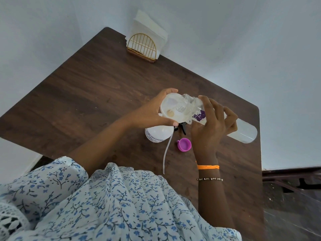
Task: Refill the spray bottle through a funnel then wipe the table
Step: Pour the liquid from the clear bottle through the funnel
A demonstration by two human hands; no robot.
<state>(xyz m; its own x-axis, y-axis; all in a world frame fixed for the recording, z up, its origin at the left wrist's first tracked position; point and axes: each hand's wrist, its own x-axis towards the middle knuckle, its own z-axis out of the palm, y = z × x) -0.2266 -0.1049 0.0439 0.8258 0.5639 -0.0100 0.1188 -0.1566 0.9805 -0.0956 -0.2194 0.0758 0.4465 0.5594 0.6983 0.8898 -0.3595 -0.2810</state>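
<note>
A: What is seen of the hands from the head camera?

B: The left hand (pixel 152 110) is reached forward over the table (pixel 86 94), its fingers and thumb curled round the rim of the white funnel (pixel 172 110), which is held above the spray bottle (pixel 159 133). The right hand (pixel 211 122) is raised beside it, wrist bent, with fingers wrapped round a clear refill bottle (pixel 243 130). That bottle is tipped on its side, its open threaded mouth laid over the funnel's bowl.

A: And where are the other things placed?

B: The spray bottle is stood on the table just under the funnel. A dip tube (pixel 167 150) is seen trailing from beside it toward the person. A purple cap (pixel 185 144) is lain just beside the right wrist. A napkin holder (pixel 144 47) is set at the far edge.
</note>
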